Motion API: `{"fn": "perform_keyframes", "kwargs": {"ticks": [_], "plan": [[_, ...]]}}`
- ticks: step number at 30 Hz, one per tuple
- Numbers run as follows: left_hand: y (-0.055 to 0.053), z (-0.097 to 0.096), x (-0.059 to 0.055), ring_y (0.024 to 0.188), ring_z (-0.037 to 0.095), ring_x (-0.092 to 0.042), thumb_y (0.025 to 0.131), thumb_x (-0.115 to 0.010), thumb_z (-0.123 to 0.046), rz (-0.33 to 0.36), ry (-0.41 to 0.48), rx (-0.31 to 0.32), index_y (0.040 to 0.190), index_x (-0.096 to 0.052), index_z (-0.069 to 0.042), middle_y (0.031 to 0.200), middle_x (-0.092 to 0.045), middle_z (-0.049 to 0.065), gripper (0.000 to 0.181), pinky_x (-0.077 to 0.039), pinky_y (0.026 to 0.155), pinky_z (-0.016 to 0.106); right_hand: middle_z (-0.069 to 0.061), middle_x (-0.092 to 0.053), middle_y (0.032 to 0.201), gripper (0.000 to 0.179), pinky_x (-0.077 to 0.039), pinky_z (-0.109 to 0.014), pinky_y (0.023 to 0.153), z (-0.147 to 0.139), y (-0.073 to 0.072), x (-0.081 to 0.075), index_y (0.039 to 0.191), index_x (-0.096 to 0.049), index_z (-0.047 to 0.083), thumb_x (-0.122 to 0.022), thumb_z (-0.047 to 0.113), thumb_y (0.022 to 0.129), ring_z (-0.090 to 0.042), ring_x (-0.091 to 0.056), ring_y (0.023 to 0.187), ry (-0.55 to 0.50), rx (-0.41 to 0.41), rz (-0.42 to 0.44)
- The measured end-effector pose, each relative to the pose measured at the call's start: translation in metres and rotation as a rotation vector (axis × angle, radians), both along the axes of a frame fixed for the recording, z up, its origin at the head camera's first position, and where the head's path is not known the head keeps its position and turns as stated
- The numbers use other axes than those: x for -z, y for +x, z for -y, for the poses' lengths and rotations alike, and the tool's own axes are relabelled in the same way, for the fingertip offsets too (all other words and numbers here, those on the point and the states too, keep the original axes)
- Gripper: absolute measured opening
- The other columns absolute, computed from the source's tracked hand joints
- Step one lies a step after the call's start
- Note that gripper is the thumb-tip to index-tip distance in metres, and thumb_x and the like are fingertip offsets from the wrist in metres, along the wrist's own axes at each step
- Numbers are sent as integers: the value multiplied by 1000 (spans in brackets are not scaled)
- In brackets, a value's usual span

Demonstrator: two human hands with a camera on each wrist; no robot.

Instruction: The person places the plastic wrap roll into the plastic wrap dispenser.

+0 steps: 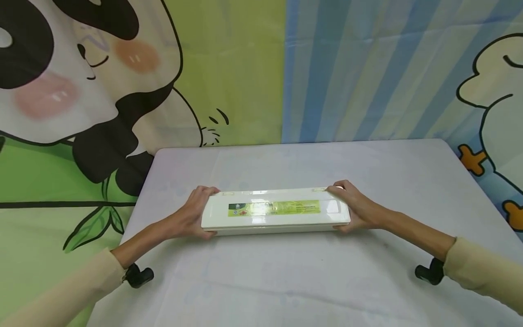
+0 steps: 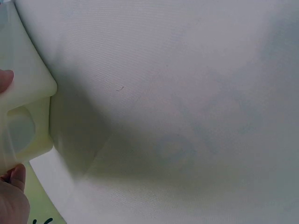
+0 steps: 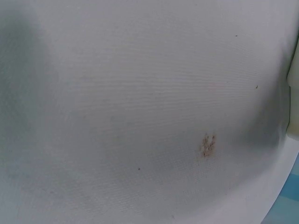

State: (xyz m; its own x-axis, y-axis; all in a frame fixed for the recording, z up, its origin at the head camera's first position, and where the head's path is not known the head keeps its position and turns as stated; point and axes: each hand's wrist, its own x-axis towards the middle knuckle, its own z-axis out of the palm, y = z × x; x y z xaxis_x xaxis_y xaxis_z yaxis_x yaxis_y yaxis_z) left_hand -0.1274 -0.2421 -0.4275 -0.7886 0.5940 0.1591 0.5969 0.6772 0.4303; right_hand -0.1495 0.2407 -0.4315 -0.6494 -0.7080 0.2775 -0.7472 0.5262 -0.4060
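Observation:
A long white plastic box (image 1: 261, 221) with a lid lies lengthwise across the middle of the table, a green label (image 1: 296, 207) along its glossy top. My left hand (image 1: 195, 212) grips its left end, thumb at the near side and fingers at the far side. At the opposite end my right hand (image 1: 356, 208) holds it the same way. In the left wrist view, the box's end (image 2: 32, 91) has a rounded recess, and parts of my left hand (image 2: 13, 200) touch it. Only a sliver of the box (image 3: 294, 102) enters the right wrist view; my right hand is out of sight there.
A white cloth covers the table (image 1: 261, 281), with a small brownish stain (image 3: 207, 145) on it. Behind stands a printed backdrop (image 1: 229, 68) with cartoon animals and blue stripes. Black wrist-worn devices (image 1: 139, 275) hang below both sleeves.

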Motion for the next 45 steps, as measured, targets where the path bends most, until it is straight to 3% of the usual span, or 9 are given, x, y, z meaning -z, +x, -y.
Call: {"fn": "perform_keyframes", "kwargs": {"ticks": [9,22,26,34,40,45], "plan": [[0,-1,-1,115,24,-38,52,-90,-34,2,-22,-14,140,-31,-4,128,-41,14,110,-38,92,43,-21,-48,122,101,-46,-36,80,-2,0,3,134,-43,6,-93,29,49,-26,-45,110,-5,-9,-57],[0,1,1,115,23,-37,53,-90,-34,-4,-7,8,140,-31,-4,129,-41,14,109,-39,91,42,-17,-44,124,99,-44,-36,83,-2,-4,4,135,-42,8,-92,26,52,-20,-41,112,-29,-12,73],[0,0,1,115,23,-37,54,-89,-34,24,-3,8,140,-30,-4,129,-41,14,109,-38,91,42,-16,-43,124,98,-42,-35,85,-2,-4,5,136,-42,7,-90,23,52,-15,-37,113,-45,-18,110],[-4,-1,-5,115,22,-37,56,-88,-30,99,-3,16,140,-29,-4,132,-41,12,105,-37,92,41,-14,-46,124,100,-37,-33,87,-3,-10,9,134,-39,-1,-91,26,54,-14,-38,112,-81,-84,76],[-3,-1,-9,115,22,-39,60,-89,-33,181,-46,7,142,-26,-4,133,-42,11,108,-39,92,41,-10,-46,132,99,-38,-23,90,-5,-10,9,139,-30,-2,-89,19,62,-6,-42,113,-131,-126,289],[-2,-1,-10,115,25,-42,60,-89,-34,163,-57,-4,143,-25,-2,135,-43,13,109,-41,93,44,-11,-42,137,102,-39,-22,92,-4,-9,7,141,-25,-1,-89,20,64,-4,-42,114,-128,-95,402]]}}
